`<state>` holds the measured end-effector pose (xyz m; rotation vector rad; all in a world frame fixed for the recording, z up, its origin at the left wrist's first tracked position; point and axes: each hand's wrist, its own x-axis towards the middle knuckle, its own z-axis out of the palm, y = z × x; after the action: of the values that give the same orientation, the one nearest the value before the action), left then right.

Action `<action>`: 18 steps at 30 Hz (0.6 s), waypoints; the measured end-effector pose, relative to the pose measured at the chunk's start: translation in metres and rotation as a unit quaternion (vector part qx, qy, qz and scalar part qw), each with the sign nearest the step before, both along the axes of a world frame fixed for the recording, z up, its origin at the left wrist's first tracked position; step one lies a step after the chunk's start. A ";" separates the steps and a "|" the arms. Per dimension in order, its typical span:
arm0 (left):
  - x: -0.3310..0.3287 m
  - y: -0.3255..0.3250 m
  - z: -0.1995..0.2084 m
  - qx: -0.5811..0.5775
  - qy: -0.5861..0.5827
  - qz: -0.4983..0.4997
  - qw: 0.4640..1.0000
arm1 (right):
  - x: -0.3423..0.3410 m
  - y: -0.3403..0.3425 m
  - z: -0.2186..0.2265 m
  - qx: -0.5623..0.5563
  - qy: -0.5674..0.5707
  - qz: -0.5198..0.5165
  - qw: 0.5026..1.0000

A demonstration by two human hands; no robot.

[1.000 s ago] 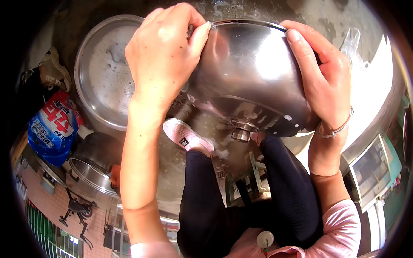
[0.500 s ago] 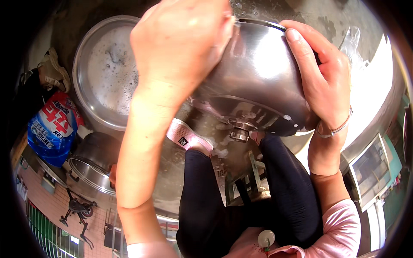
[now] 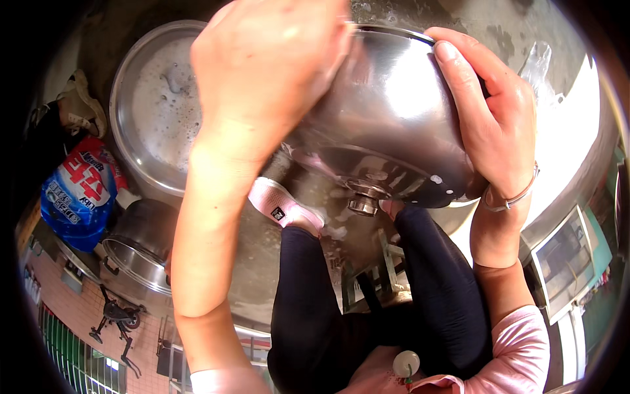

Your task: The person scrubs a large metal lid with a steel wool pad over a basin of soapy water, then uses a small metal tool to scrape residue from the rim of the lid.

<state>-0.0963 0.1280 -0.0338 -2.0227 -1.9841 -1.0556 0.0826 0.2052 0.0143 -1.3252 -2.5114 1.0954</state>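
A shiny domed steel pot lid [image 3: 394, 111] is tilted up in front of my knees, its round metal knob [image 3: 363, 203] pointing down toward me. My right hand [image 3: 489, 111] grips the lid's far right rim, thumb on the outer face and fingers over the edge. At the lid's left side, my left hand [image 3: 266, 72] is closed and smeared by motion. Its fingertips are turned away, so whatever lies in them is hidden. Left of that hand, a wide metal basin [image 3: 121, 131] holds foamy, cloudy water.
A red and blue detergent bag [image 3: 79, 197] lies at the left near a shoe [image 3: 84, 108]. Beside it stands a steel pot [image 3: 141, 226]. Clear plastic [image 3: 538, 62] lies at the far right on wet concrete floor. My pink shoe [image 3: 282, 200] is under the lid.
My left hand has shifted slightly left along the lid. The right hand keeps its hold on the rim, and the lid has barely moved.
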 end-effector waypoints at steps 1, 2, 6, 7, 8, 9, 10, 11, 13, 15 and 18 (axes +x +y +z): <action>0.008 0.006 0.001 0.019 0.020 -0.005 1.000 | 0.003 0.001 -0.005 -0.015 0.015 -0.020 1.000; 0.009 0.009 0.003 0.017 0.021 -0.004 1.000 | 0.004 0.000 -0.006 -0.032 0.032 -0.040 0.998; 0.006 0.002 0.006 0.021 0.021 -0.006 1.000 | 0.006 0.000 -0.007 -0.038 0.063 -0.037 0.997; 0.003 -0.004 0.003 -0.013 0.027 0.001 1.000 | 0.006 0.000 -0.006 -0.032 0.054 -0.027 0.998; -0.003 -0.009 0.004 -0.050 0.037 0.008 0.998 | 0.004 -0.001 -0.005 -0.028 0.049 -0.015 0.998; -0.010 -0.012 0.004 -0.092 0.086 0.009 0.992 | 0.002 -0.002 -0.004 -0.026 0.048 -0.019 0.998; -0.011 -0.010 0.001 -0.092 0.088 0.010 0.992 | 0.001 -0.002 -0.003 -0.026 0.049 -0.018 0.998; -0.010 -0.007 0.001 -0.050 0.057 -0.004 0.997 | 0.000 -0.003 -0.003 -0.014 0.043 -0.013 0.999; -0.005 -0.003 0.004 0.005 0.032 -0.027 0.999 | 0.000 -0.005 -0.003 -0.003 0.037 -0.006 0.999; 0.007 0.009 0.006 0.009 0.049 -0.025 0.998 | 0.000 -0.006 -0.004 -0.025 0.024 -0.025 0.999; 0.011 0.012 0.008 0.018 0.087 -0.024 0.996 | 0.006 -0.001 -0.007 -0.055 0.074 -0.037 0.995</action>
<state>-0.0858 0.1403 -0.0258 -2.0759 -1.8268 -0.8835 0.0885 0.2044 0.0072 -1.2996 -2.3074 1.2828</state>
